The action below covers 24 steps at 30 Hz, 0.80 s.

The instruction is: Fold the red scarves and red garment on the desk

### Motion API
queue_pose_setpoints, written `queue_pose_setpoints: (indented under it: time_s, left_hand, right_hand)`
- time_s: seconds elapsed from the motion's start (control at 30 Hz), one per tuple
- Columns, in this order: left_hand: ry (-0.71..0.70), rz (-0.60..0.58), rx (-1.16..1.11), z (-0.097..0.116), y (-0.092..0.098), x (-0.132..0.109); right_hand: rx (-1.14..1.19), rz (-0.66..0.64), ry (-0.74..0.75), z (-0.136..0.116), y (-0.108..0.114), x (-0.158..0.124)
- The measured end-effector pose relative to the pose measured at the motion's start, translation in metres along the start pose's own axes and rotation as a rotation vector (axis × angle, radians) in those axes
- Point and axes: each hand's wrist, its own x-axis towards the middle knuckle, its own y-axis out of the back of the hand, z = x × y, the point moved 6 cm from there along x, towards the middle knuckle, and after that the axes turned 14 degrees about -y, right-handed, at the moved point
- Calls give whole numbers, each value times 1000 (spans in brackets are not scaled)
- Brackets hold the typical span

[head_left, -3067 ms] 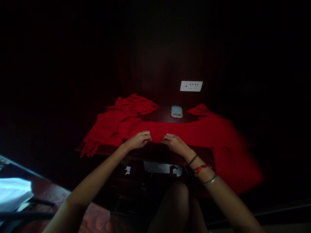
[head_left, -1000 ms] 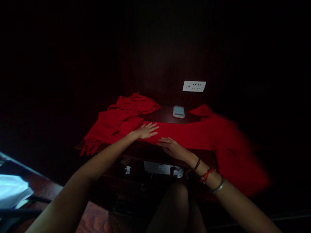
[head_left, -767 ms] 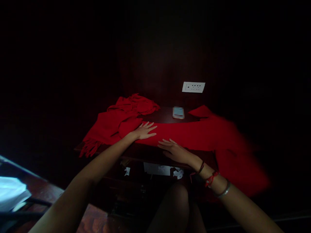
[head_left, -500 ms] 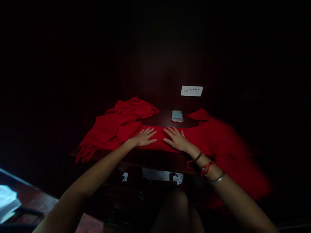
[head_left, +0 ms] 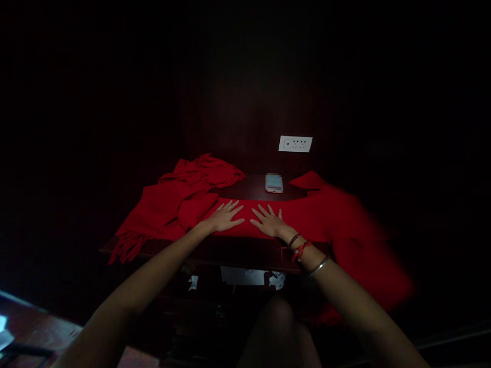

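A long red scarf [head_left: 307,214] with fringed ends lies across a dark wooden tabletop [head_left: 253,185]. Its left part is bunched in loose folds, with a fringe hanging at the front left edge; its right part drapes over the table's right side. On the flat middle strip rests my left hand [head_left: 226,216], palm down, fingers spread, a ring on one finger. My right hand [head_left: 268,223] lies flat on the same strip a short gap to the right, fingers also spread. Bracelets and a silver bangle circle the right wrist and forearm. Neither hand grips the cloth.
Behind the scarf lies a phone [head_left: 274,183] with its screen lit. A white socket panel [head_left: 295,143] is on the dark wall above. Below the tabletop, white papers [head_left: 242,276] show in an open space. My knees are under the table's front edge.
My right hand has shifted slightly left along the scarf, its forearm turning inward. My left hand stays nearly in place on the cloth. The whole view has swung a little.
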Motion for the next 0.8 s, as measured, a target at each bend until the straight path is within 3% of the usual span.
queue_pose_setpoints:
  time_s: [0.1,0.27,0.4,0.5,0.57,0.7,0.8]
  left_hand:
    - [7,-32,3,-1,-5,-3]
    - [-10,-34,5,-2,-5,-7]
    - [-42,-35,-6,3,2,-6]
    - [-133,45,15,15,12,-2]
    - [-138,56,13,19,13,0]
    - [-80,-60,-28,13,-1,1]
    - [-77,-106,-40,8,-5,6]
  right_hand:
    - [-24,-46,-69,19,-8,2]
    - [-36,5,-158,57,-3,-8]
    - [-11,118,-126,61,15,-24]
    - [-15,195,-118,62,24,-34]
    - [-46,136,-145,70,19,-37]
    - [-146,-19,-224,98,9,-40]
    - [-213,9,-250,108,19,-43]
